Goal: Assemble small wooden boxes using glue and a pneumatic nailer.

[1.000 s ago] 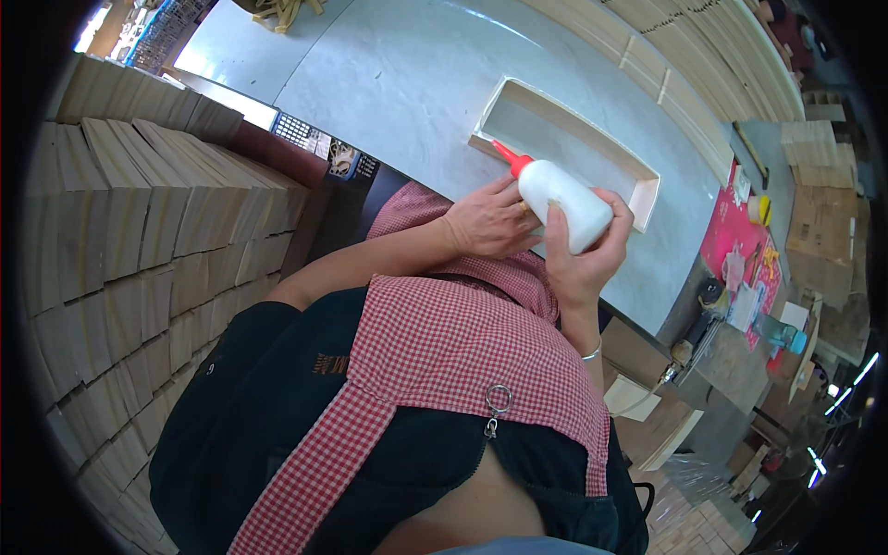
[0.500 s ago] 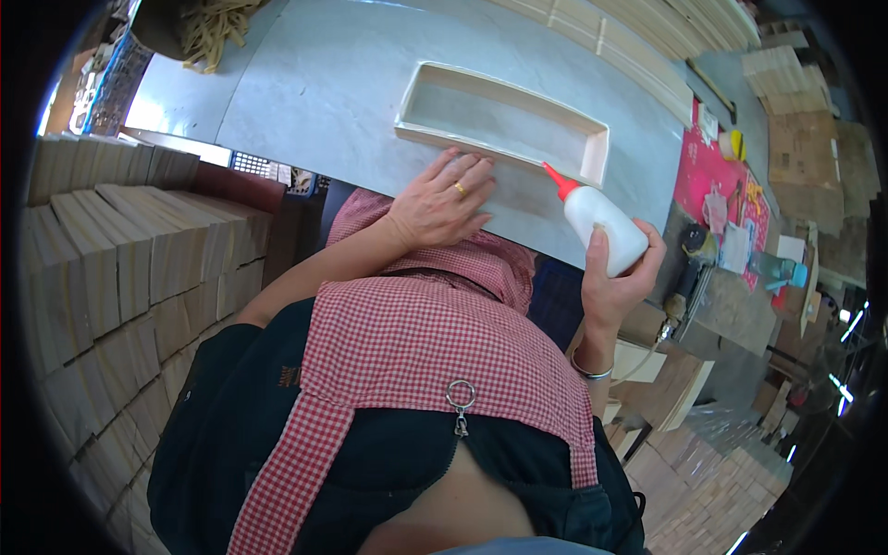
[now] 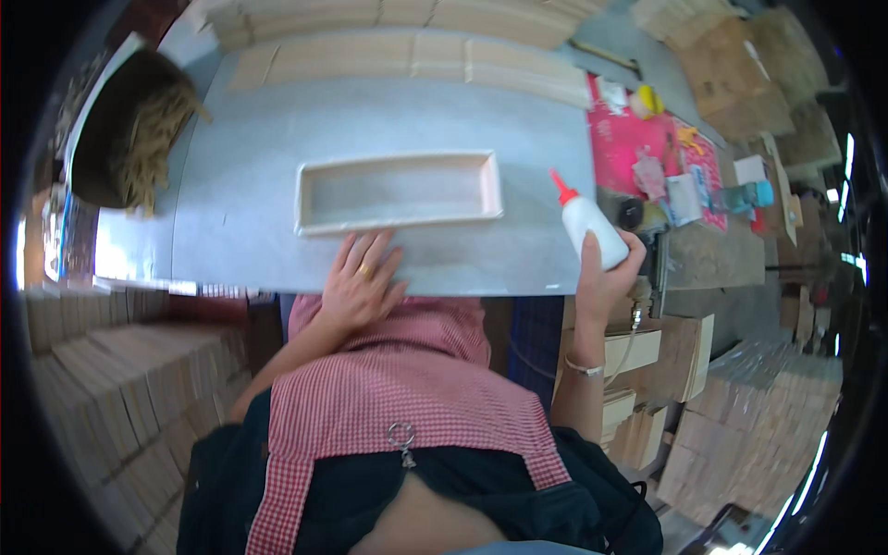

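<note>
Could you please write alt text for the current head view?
A person's right hand holds a tilted white bottle with a red nozzle at a grey table; the left hand is by the near side of a rectangular wooden frame. Pale wood is stacked at lower left.

We count one left hand, one right hand, one red-tipped squeeze bottle, one rectangular wooden frame, one blue-capped clear bottle, one finger ring and one bracelet.
</note>
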`<state>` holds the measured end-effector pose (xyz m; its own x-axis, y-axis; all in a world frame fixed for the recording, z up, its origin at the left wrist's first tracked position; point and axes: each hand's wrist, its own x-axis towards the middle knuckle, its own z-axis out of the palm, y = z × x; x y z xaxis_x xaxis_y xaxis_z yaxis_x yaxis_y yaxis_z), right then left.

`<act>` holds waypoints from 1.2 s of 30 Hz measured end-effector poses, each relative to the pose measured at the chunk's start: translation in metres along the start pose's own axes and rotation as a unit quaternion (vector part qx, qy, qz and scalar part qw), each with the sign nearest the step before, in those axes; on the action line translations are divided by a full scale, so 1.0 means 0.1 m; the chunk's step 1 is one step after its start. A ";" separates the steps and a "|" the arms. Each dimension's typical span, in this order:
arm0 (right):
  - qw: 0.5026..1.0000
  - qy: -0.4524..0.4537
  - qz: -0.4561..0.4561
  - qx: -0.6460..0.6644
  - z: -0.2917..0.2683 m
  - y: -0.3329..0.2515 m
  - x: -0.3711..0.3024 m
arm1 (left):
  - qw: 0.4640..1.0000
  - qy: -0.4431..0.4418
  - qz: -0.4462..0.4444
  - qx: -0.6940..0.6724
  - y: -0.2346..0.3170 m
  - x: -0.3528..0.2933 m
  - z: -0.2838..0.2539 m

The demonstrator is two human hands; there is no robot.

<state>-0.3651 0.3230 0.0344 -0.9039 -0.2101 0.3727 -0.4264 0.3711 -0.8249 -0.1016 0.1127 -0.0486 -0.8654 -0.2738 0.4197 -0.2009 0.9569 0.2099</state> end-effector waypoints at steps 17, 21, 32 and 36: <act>0.965 0.082 -0.057 -0.242 0.07 1.42 2.38 | 0.998 -0.008 0.011 0.063 -0.03 -0.04 0.09; 0.839 0.400 -0.005 -0.369 -1.72 1.60 1.12 | 0.998 -0.018 0.017 0.063 0.04 0.02 0.10; 0.746 0.162 0.561 -0.322 -2.00 2.72 -0.87 | 0.998 -0.013 0.016 0.051 0.07 0.00 0.08; 0.749 0.262 0.531 -0.297 -2.04 2.63 -0.77 | 0.999 -0.004 0.022 0.036 0.00 -0.01 0.14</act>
<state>-0.4143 0.6215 -0.1243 -0.5677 0.8150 -0.1160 0.7431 0.4467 -0.4983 -0.1071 0.1141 -0.0620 -0.8780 -0.2302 0.4197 -0.1945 0.9727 0.1267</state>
